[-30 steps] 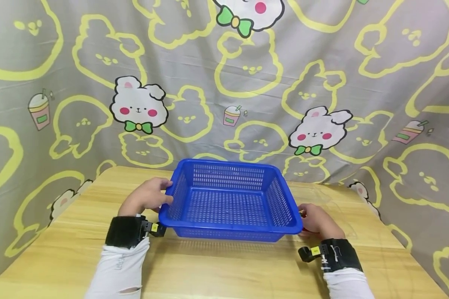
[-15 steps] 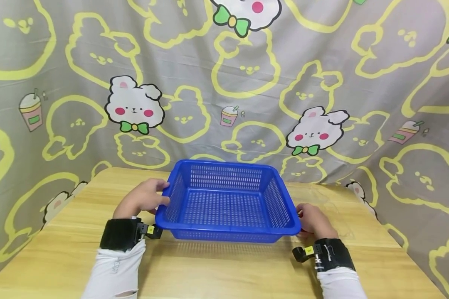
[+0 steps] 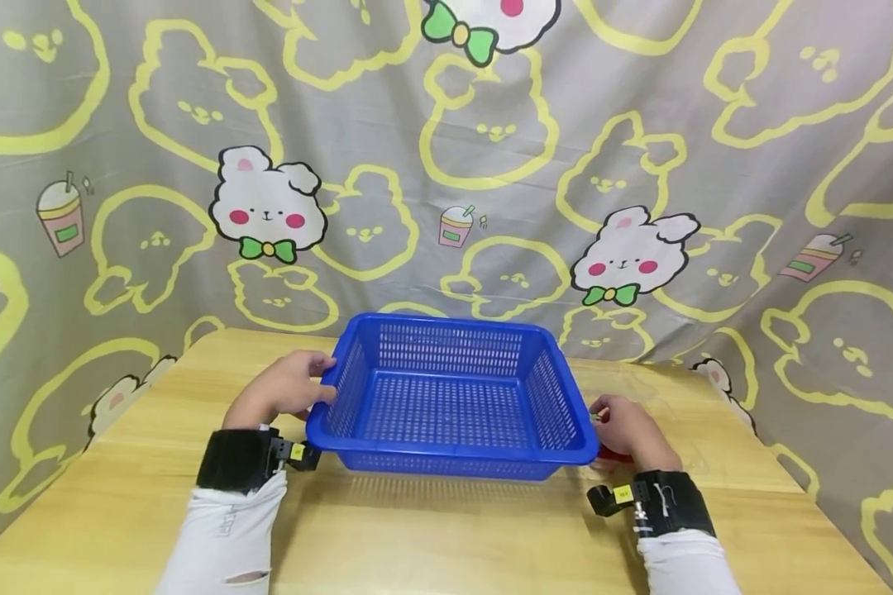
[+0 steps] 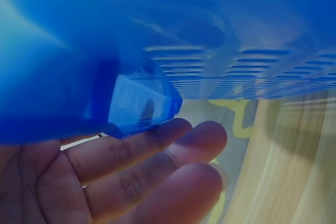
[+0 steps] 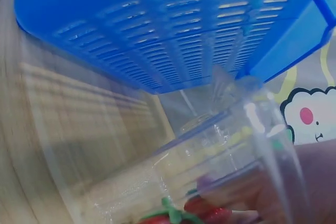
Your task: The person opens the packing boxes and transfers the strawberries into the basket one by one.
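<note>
A blue perforated plastic basket (image 3: 446, 413) stands on the wooden table, its inside bare in the head view. My left hand (image 3: 286, 387) grips its left rim; in the left wrist view several fingers (image 4: 152, 166) extend beneath the blue rim (image 4: 52, 108). Just outside the basket's right wall is my right hand (image 3: 628, 430). It holds a clear plastic container (image 5: 199, 156), seen tilted in the right wrist view. Red strawberry-like pieces with green tops (image 5: 210, 211) show through the clear plastic. From the head, most of the container is hidden behind the hand and basket; a bit of red shows.
The wooden table (image 3: 446, 537) runs back to a grey curtain (image 3: 387, 74) printed with yellow outlines and white rabbits. Faint clear plastic (image 3: 640, 384) lies or stands behind my right hand; its shape is hard to make out.
The basket and left hand have hardly moved. My right hand stays beside the basket's right wall, with slightly more red showing under it than half a second ago. The head view has shifted a little.
</note>
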`<state>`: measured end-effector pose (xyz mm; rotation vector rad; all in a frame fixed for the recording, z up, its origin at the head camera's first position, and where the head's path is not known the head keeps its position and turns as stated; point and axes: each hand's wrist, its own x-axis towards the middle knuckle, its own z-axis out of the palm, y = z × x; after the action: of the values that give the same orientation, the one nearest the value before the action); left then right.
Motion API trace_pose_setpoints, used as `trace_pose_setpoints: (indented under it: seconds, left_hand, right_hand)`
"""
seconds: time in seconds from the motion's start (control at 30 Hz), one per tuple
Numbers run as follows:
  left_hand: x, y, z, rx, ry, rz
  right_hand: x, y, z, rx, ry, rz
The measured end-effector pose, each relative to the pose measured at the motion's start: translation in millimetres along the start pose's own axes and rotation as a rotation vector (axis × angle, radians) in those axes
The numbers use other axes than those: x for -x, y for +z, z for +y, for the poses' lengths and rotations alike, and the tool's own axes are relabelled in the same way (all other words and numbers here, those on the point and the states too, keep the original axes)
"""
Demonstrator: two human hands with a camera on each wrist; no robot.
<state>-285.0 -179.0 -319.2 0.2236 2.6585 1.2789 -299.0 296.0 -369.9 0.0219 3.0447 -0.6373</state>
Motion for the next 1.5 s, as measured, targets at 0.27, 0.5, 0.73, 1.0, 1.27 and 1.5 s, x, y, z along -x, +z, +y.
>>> trace_pose_setpoints:
  seconds: [0.27,0.5,0.73,1.0,1.27,1.5]
  left_hand:
    - [6.9,6.8,-9.7,0.049,0.003,0.014]
    - [3.0,5.3,-6.2,0.053,0.016,0.027]
    - [1.2,6.9,-6.7,0.044,0.013,0.019]
    - [0.2,2.5,-6.6,0.046,0.020,0.005]
    - [0.1,2.1,-8.3,0.070,0.015,0.006]
    - [-1.5,3.8,-7.0,0.063,0.000,0.012]
  right_hand:
    - [6.0,9,3,-0.011,-0.025,0.027]
    - [5.8,9,7,-0.019,-0.084,-0.022]
    - [8.9,16,9,-0.056,-0.146,-0.100]
    - [6.7,12,6,-0.064,-0.127,-0.041]
    - [6.0,6,5,-0.045,-0.118,-0.023]
    - [8.8,2,6,-0.064,-0.096,-0.009]
